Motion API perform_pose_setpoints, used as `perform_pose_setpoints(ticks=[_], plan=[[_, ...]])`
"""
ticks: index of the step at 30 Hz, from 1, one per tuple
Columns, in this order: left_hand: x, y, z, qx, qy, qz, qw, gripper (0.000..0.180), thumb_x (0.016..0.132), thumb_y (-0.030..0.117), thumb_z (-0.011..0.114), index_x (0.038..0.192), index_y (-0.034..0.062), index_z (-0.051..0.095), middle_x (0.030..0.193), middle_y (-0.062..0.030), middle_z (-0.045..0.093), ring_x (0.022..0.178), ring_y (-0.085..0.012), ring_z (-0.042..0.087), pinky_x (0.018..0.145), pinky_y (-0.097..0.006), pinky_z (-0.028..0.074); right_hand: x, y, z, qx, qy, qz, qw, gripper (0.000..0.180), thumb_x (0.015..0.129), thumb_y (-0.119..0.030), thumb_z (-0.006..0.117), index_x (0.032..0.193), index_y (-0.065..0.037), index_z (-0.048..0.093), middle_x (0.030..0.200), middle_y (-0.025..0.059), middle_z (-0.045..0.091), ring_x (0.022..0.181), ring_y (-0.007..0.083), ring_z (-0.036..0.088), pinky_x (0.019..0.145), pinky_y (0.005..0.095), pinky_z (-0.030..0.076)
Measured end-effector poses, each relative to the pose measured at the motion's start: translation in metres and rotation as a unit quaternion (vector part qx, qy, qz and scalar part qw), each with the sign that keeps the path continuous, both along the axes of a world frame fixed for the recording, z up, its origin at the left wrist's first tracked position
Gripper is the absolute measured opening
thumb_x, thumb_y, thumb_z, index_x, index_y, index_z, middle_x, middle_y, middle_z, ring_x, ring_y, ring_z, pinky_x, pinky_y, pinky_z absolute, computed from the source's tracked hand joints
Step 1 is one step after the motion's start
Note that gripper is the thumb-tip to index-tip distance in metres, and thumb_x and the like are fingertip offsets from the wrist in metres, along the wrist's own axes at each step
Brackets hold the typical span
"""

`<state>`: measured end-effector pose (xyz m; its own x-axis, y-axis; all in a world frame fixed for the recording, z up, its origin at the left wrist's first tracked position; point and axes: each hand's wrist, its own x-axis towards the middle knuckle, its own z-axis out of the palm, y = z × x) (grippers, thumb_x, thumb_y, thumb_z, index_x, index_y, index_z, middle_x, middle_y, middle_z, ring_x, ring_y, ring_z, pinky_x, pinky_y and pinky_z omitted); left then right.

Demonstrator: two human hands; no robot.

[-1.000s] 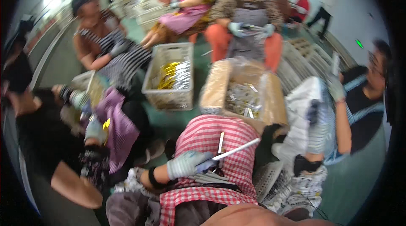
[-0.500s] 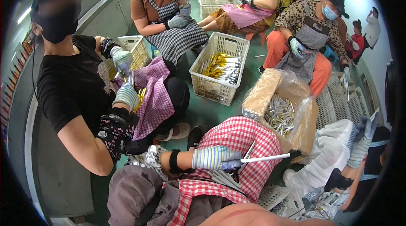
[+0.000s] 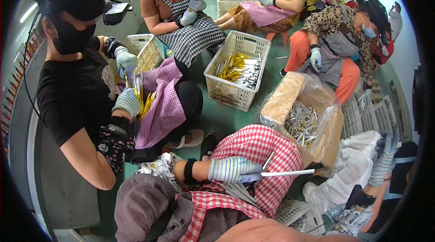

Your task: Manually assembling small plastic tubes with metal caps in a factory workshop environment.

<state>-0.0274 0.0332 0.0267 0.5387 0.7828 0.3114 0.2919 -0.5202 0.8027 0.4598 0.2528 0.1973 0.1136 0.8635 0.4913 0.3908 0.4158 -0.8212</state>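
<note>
Hemmed in on every side: cardboard box of silver tubes just right of the gloved left hand; white crate ahead; seated co-worker (checked apron) at left; bare green floor between.

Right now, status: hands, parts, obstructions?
Left hand gloved, shut on thin silver tube. Right hand out of view. Cardboard box of tubes ahead; nothing between.

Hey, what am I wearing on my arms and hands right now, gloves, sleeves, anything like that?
Your left hand wears a knit work glove striped in pale grey and blue, with darker blue fingertips. A wide black band wraps the wrist just behind it, and a loose sleeve with a small light floral print covers the forearm. Your right hand does not show in the picture.
</note>
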Motion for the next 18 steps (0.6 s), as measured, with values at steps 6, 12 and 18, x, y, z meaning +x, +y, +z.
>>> perform_pose_setpoints(ticks=[6, 12, 18], plan=[[0.015, 0.010, 0.003, 0.011, -0.021, -0.038, 0.999, 0.025, 0.099, 0.027, 0.059, 0.110, 0.0044, 0.062, 0.078, -0.0157, 0.064, 0.068, -0.0323, 0.064, 0.061, -0.041, 0.050, -0.119, -0.095, -0.040, 0.025, -0.230, 0.100, 0.968, 0.031, 0.092, -0.015, 0.063, 0.120, -0.003, 0.060, 0.103, 0.0074, 0.062, 0.087, 0.0144, 0.059, 0.073, 0.0283, 0.048], [0.003, 0.002, -0.004, -0.015, 0.001, -0.005, 1.000, 0.022, 0.099, 0.025, 0.056, 0.106, 0.0045, 0.060, 0.078, -0.0162, 0.064, 0.070, -0.0359, 0.064, 0.061, -0.044, 0.049, -0.220, -0.143, -0.022, 0.101, -0.512, 0.352, 0.777, 0.036, 0.078, -0.020, 0.072, 0.110, -0.008, 0.062, 0.096, 0.0127, 0.063, 0.083, 0.0268, 0.064, 0.071, 0.0405, 0.050], [0.007, 0.009, 0.014, -0.046, 0.036, -0.094, 0.994, 0.024, 0.099, 0.024, 0.055, 0.112, 0.0044, 0.060, 0.080, -0.0169, 0.065, 0.071, -0.0361, 0.064, 0.063, -0.043, 0.049, -0.222, -0.165, -0.021, 0.138, -0.629, 0.366, 0.672, 0.022, 0.085, -0.027, 0.065, 0.101, -0.012, 0.062, 0.065, -0.0004, 0.052, 0.055, 0.0178, 0.060, 0.047, 0.0347, 0.047]])
